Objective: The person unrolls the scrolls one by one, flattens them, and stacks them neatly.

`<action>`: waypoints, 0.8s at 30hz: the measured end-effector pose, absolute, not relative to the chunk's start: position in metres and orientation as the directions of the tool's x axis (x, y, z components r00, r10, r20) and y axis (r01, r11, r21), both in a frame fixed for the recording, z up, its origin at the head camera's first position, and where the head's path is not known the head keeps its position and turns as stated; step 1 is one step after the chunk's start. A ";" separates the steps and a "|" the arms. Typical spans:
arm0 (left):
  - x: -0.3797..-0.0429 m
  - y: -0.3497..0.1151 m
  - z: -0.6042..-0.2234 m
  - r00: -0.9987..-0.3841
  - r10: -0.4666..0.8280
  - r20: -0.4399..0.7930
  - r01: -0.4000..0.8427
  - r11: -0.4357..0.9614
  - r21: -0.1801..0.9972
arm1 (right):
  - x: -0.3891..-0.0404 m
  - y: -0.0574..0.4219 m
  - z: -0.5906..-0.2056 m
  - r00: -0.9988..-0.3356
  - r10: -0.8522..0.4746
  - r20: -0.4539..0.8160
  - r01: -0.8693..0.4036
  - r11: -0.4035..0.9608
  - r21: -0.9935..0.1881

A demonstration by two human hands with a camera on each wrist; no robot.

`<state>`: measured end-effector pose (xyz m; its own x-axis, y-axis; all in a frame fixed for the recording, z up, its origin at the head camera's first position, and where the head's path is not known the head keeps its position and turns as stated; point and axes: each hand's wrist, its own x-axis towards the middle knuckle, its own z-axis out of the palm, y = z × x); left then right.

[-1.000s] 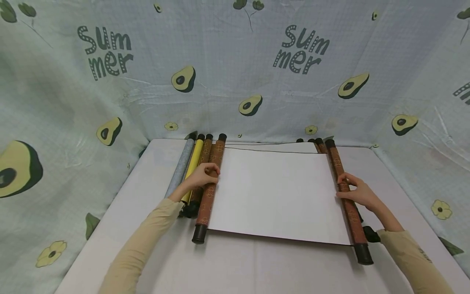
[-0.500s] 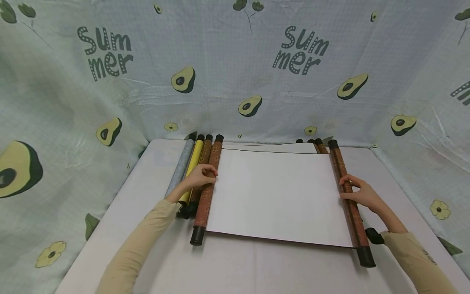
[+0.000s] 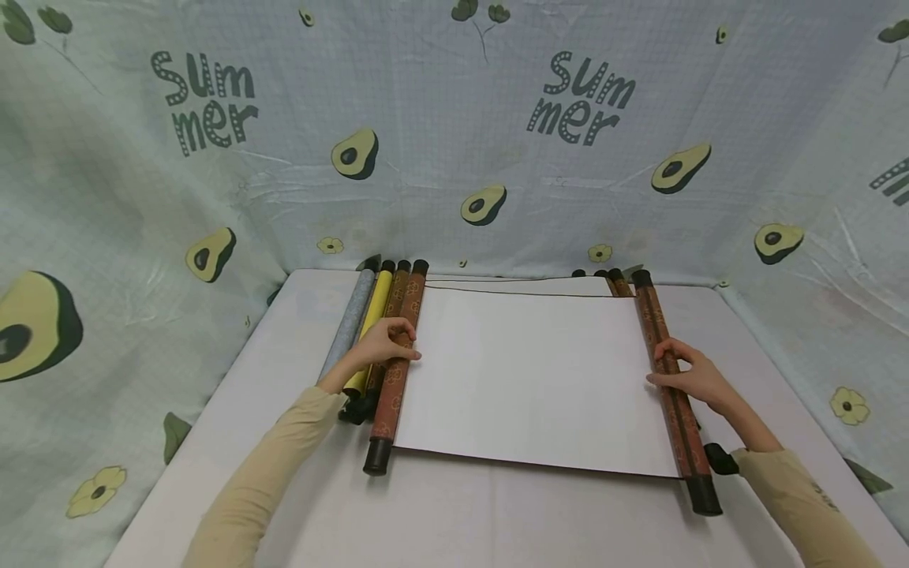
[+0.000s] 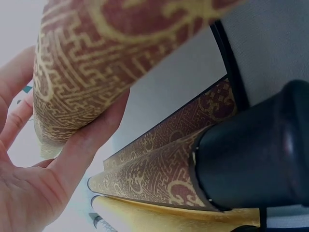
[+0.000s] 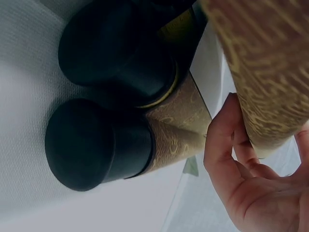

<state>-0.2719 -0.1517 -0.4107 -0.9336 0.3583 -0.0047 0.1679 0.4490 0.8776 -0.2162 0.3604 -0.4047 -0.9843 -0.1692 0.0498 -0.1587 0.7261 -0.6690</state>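
A partly unrolled scroll with a blank white sheet [image 3: 533, 379] lies between two reddish-brown, gold-patterned rollers with black end caps. My left hand [image 3: 381, 343] holds the left roller [image 3: 390, 402] near its middle, thumb at the inner side. On the other side, my right hand [image 3: 697, 377] pinches the right roller [image 3: 683, 430] between thumb and fingers. In the left wrist view the patterned roll [image 4: 87, 72] crosses the curved fingers and thumb of the left hand [image 4: 38, 191]. From the right wrist, the roll [image 5: 270, 63] sits between the right hand's [image 5: 260, 198] fingers and thumb.
Left of the held scroll lie a brown patterned roll [image 3: 398, 292], a yellow roll [image 3: 376, 308] and a grey roll [image 3: 351, 315], side by side. More roll ends [image 3: 616, 278] and white sheets [image 3: 525, 285] show behind. Avocado-print cloth [image 3: 426, 189] hangs behind the white table [image 3: 440, 521].
The left roller and left hand have slid slightly left, nearer the other rolls. My right hand and roller shifted a little right, then slightly back left.
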 end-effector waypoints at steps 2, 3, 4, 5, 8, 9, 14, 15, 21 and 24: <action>-0.272 -0.152 -0.411 -0.931 0.364 0.006 0.183 0.454 0.872 | -0.217 0.360 -0.407 -0.985 -0.162 0.053 -0.156 0.733 -0.662; -0.271 -0.152 -0.411 -0.931 0.365 0.011 0.189 0.455 0.870 | -0.218 0.359 -0.407 -0.986 -0.160 0.053 -0.155 0.737 -0.658; -0.271 -0.153 -0.411 -0.929 0.369 0.016 0.195 0.454 0.869 | -0.218 0.359 -0.407 -0.985 -0.164 0.054 -0.159 0.737 -0.657; -0.270 -0.153 -0.410 -0.927 0.373 0.021 0.202 0.451 0.870 | -0.218 0.359 -0.407 -0.984 -0.170 0.056 -0.164 0.735 -0.658; -0.270 -0.155 -0.409 -0.924 0.382 0.038 0.218 0.441 0.871 | -0.218 0.360 -0.407 -0.981 -0.187 0.059 -0.178 0.725 -0.665; -0.270 -0.156 -0.408 -0.924 0.381 0.039 0.218 0.437 0.872 | -0.219 0.361 -0.407 -0.980 -0.192 0.058 -0.181 0.719 -0.671; -0.271 -0.158 -0.407 -0.923 0.384 0.034 0.213 0.436 0.874 | -0.218 0.365 -0.405 -0.978 -0.204 0.048 -0.181 0.706 -0.685; -0.271 -0.159 -0.407 -0.921 0.388 0.033 0.215 0.435 0.874 | -0.218 0.365 -0.404 -0.978 -0.206 0.045 -0.180 0.706 -0.685; -0.272 -0.160 -0.408 -0.916 0.400 0.027 0.213 0.429 0.878 | -0.217 0.371 -0.402 -0.979 -0.202 0.026 -0.166 0.718 -0.676; -0.270 -0.162 -0.407 -0.920 0.392 0.021 0.207 0.440 0.874 | -0.216 0.373 -0.402 -0.982 -0.190 0.015 -0.152 0.731 -0.665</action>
<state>-0.2704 -0.1617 -0.4069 -0.9199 0.3915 0.0209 0.2070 0.4397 0.8740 -0.2165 0.3732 -0.4016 -0.9816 -0.1905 0.0151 -0.1521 0.7311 -0.6651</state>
